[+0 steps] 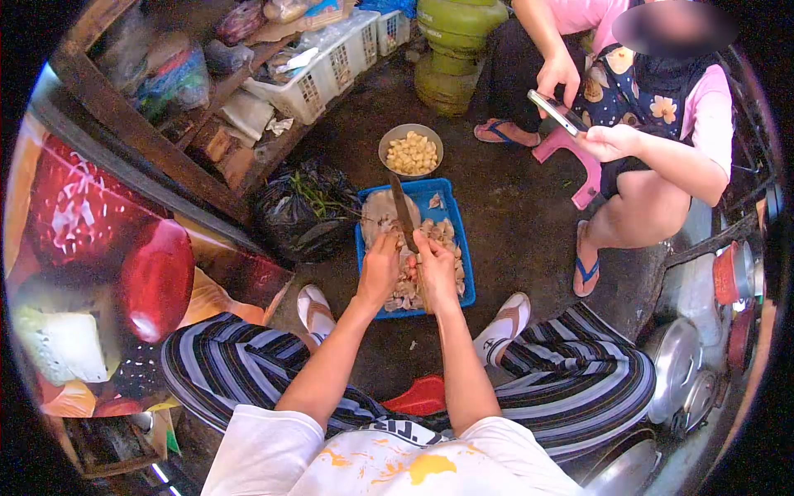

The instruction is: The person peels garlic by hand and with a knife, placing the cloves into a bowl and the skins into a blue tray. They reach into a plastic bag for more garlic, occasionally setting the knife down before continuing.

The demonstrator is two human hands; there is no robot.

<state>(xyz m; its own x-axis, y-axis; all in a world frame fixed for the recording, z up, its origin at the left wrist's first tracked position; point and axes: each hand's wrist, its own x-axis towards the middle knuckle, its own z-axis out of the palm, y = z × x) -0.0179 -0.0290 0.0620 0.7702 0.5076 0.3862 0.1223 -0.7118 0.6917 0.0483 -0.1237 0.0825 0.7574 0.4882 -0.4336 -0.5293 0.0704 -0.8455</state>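
Observation:
A knife (403, 207) with a long dark blade points away from me over a blue tray (471, 277). My right hand (437, 266) is closed around its handle. Just left of the blade, my left hand (380, 266) has its fingers pinched together over the tray; what they hold is too small to make out. Garlic pieces and skins (442, 236) lie in the tray, with a pale round board or bag (379, 208) at its left side. Beyond the tray stands a bowl (385, 159) of peeled cloves (412, 154).
A black plastic bag (302, 215) with green stems sits left of the tray. At the right, a person (703, 107) holds a phone (556, 113) near a pink stool (589, 178). Green gas cylinders (451, 70) stand behind. Metal pots (674, 364) are at the right.

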